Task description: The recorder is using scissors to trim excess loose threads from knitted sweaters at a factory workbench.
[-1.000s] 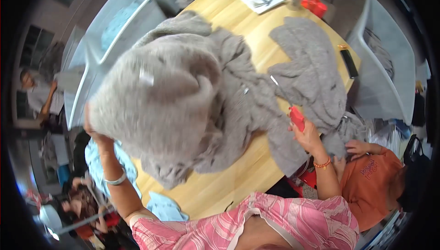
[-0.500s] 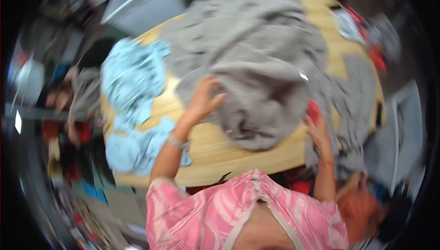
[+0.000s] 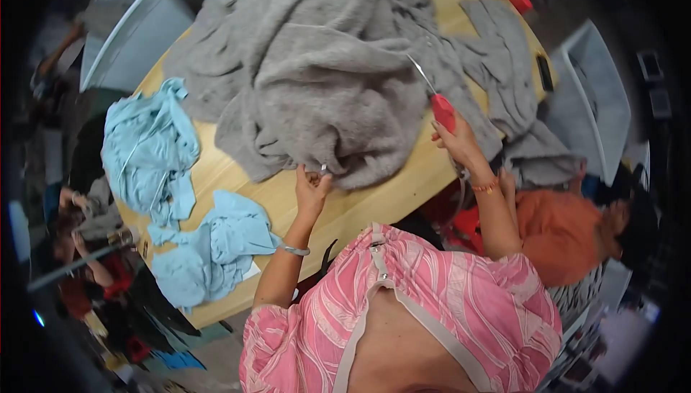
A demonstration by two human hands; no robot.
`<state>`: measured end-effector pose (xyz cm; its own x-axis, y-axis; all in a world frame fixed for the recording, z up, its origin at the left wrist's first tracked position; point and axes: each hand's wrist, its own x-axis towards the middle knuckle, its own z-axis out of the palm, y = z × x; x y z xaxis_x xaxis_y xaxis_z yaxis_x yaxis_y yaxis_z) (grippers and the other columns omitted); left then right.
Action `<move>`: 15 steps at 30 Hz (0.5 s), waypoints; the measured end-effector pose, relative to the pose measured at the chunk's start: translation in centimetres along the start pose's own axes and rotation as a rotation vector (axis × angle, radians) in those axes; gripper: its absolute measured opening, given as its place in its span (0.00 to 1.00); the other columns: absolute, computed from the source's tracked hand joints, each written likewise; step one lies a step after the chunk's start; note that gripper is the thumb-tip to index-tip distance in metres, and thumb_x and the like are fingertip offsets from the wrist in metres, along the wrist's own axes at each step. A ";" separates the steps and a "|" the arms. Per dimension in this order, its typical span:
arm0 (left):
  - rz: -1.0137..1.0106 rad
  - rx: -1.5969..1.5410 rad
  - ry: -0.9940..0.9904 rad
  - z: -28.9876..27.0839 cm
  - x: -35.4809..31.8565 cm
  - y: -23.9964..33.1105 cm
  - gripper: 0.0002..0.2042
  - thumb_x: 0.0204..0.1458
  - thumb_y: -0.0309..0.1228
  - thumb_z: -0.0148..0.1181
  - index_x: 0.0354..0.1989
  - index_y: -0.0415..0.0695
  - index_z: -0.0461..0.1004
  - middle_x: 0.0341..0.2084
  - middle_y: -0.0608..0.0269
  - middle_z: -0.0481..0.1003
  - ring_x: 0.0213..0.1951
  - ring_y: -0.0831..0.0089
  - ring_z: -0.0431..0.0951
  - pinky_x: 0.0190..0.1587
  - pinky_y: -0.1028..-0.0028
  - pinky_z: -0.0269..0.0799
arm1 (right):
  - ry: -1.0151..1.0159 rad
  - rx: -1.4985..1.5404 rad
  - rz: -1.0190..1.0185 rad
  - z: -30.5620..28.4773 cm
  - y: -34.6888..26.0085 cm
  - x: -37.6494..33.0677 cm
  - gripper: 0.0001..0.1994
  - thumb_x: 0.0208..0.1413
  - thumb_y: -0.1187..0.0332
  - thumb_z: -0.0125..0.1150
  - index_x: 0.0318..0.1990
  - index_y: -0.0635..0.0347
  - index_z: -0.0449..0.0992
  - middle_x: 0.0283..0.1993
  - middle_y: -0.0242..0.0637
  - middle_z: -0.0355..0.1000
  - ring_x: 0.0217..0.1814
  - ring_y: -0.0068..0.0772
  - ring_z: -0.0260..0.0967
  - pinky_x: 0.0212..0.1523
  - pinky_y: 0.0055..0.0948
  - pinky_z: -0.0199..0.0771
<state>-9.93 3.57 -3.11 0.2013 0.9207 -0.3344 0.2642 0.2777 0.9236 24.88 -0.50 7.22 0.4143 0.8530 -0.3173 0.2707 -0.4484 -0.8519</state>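
My left hand (image 3: pixel 312 190) pinches the near edge of a grey knit garment (image 3: pixel 345 91) close to the table's front. Something small and pale shows at its fingertips. The garment lies bunched in soft folds over the middle of the table. In my right hand (image 3: pixel 458 142), held just right of the pile, is a red-handled tool (image 3: pixel 444 113) with a thin, pointed metal blade. Its tip points away from me over the grey fabric. Whether the blade is single or double I cannot tell.
Two light blue garments (image 3: pixel 147 148) lie crumpled at the table's left. Grey knit pieces (image 3: pixel 504 62) spread over the right side and hang off the edge. Pale bins (image 3: pixel 586 101) stand around the wooden table (image 3: pixel 367 209). A person in orange (image 3: pixel 558 238) is close at my right.
My left hand has come down onto the garment's near edge and closed on it. The right hand still holds the red-handled tool, whose blade now shows. The view has shifted.
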 end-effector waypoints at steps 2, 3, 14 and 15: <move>-0.120 -0.114 -0.148 0.8 0.1 -1.0 0.23 0.48 0.26 0.63 0.52 0.32 0.64 0.38 0.51 0.75 0.40 0.67 0.76 0.42 0.74 0.72 | 0.006 0.102 0.050 -0.1 2.5 0.9 0.25 0.56 0.68 0.57 0.60 0.58 0.58 0.36 0.36 0.70 0.28 0.25 0.72 0.24 0.24 0.74; 0.082 0.092 -0.131 1.6 -0.6 1.2 0.15 0.49 0.24 0.60 0.44 0.33 0.67 0.32 0.55 0.76 0.35 0.70 0.76 0.40 0.74 0.72 | 0.013 0.165 0.079 -0.4 4.1 1.4 0.27 0.55 0.70 0.57 0.62 0.55 0.57 0.36 0.37 0.70 0.26 0.25 0.71 0.24 0.25 0.74; 0.461 0.326 -0.471 13.5 0.7 8.6 0.23 0.46 0.24 0.63 0.52 0.39 0.66 0.41 0.52 0.69 0.43 0.62 0.73 0.43 0.73 0.71 | -0.110 0.479 0.227 2.5 8.8 6.2 0.23 0.55 0.66 0.59 0.57 0.56 0.61 0.31 0.34 0.73 0.22 0.23 0.72 0.19 0.19 0.71; 0.475 0.331 -0.482 14.7 1.5 8.5 0.23 0.46 0.24 0.63 0.52 0.39 0.66 0.41 0.52 0.69 0.43 0.62 0.73 0.43 0.73 0.71 | -0.184 0.345 0.247 1.7 8.2 5.8 0.19 0.54 0.64 0.59 0.52 0.57 0.65 0.26 0.31 0.73 0.21 0.21 0.71 0.18 0.19 0.68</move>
<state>6.48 3.25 1.55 0.7345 0.6780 -0.0290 0.3003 -0.2863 0.9099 28.04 1.22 -2.30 0.2601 0.7790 -0.5706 -0.1351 -0.5557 -0.8203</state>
